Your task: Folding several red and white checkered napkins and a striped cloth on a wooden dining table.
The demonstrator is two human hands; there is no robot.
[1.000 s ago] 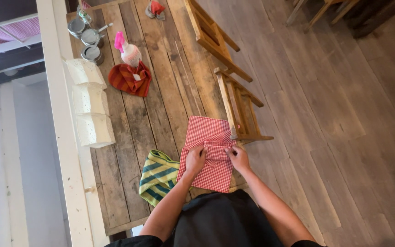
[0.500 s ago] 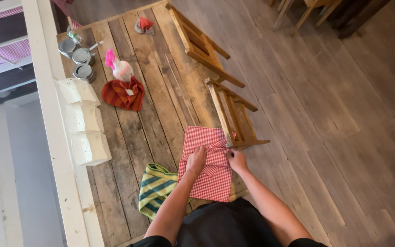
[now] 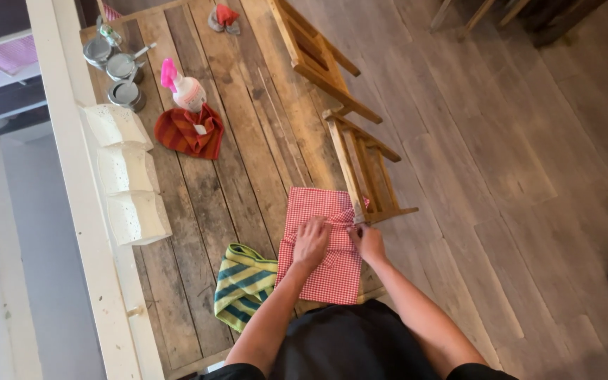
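Note:
A red-and-white checked cloth (image 3: 314, 211) lies flat on the wooden plank table (image 3: 248, 162) near its right edge. My left hand (image 3: 309, 243) rests palm down on the middle of the cloth, fingers together. My right hand (image 3: 367, 241) sits at the cloth's right edge, pinching a small fold of the fabric. A green-and-yellow striped cloth (image 3: 243, 284) lies crumpled just left of the checked one.
A red striped cloth (image 3: 190, 134) with a pink-topped spray bottle (image 3: 182, 87) lies farther up the table. Metal tins (image 3: 119, 70) and three white blocks (image 3: 127, 169) line the left side. Two wooden chairs (image 3: 360, 162) stand at the table's right edge.
My hands have shifted closer together on the checked cloth, and a fold has gathered at its right edge. The view has drifted slightly.

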